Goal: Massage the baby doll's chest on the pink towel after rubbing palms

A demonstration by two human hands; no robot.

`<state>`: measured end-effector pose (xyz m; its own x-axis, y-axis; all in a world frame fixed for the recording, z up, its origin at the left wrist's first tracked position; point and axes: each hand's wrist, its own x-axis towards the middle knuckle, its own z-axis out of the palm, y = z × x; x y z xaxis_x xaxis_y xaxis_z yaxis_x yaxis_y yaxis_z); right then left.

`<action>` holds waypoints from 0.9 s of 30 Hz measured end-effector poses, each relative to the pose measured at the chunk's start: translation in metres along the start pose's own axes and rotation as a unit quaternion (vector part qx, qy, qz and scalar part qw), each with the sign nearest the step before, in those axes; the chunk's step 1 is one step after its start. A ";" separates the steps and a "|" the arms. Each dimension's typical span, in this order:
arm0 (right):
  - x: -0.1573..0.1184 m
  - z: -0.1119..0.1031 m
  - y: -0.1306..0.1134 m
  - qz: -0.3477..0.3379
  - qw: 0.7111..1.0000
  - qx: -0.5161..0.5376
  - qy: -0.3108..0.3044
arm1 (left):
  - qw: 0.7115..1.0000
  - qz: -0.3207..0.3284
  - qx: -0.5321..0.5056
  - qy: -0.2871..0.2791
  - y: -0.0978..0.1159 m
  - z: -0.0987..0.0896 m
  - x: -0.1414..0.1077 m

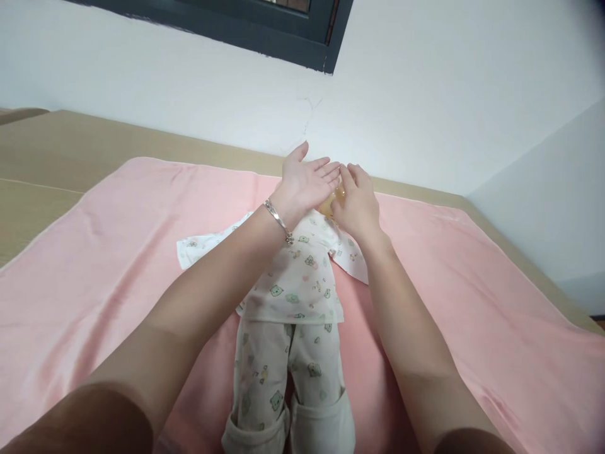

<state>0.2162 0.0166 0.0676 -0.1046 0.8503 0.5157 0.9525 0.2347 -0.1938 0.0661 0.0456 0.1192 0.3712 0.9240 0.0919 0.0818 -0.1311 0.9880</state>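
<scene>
My left hand (pixel 309 181) is held palm up with its fingers stretched out, a silver bracelet (pixel 280 222) on the wrist. My right hand (pixel 357 200) is beside it, back upward, fingers slightly bent and apart; its fingertips meet or nearly meet the left fingertips. Below both hands lies a small long-sleeved white top (pixel 302 277) with green animal prints. Matching trousers (pixel 265 372) with turned-up cuffs extend toward me, filled out as if on a doll. A shiny yellowish-tan thing (pixel 326 207) shows between my hands at the collar, mostly hidden, so its kind is unclear.
A pink cloth (pixel 123 265) with some creases covers much of the wooden table (pixel 89 142). Behind the table rises a white wall (pixel 416 101), with a dark window frame (pixel 283 34) above. Another wall stands at the right.
</scene>
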 end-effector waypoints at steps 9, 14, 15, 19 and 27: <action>0.004 -0.002 -0.015 0.048 0.999 -0.018 0.000 | 0.996 0.018 -0.083 -0.001 0.043 -0.032 -0.056; 0.006 0.001 -0.032 0.082 0.992 -0.093 -0.003 | 0.949 -0.016 -0.315 -0.004 0.058 -0.041 -0.087; 0.006 0.002 -0.034 0.089 0.990 -0.110 -0.006 | 0.931 -0.028 -0.363 -0.019 0.060 -0.043 -0.091; 0.004 0.005 -0.039 0.105 0.985 -0.138 -0.005 | 0.869 -0.099 -0.479 -0.070 0.066 -0.049 -0.103; 0.001 0.010 -0.037 0.100 0.984 -0.146 -0.023 | 0.841 -0.127 -0.525 -0.039 0.074 -0.052 -0.114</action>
<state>0.1784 0.0133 0.0666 0.0862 0.8881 0.4516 0.9963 -0.0783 -0.0361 -0.0183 -0.0505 0.1881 0.5284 0.8424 -0.1062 -0.6785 0.4941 0.5436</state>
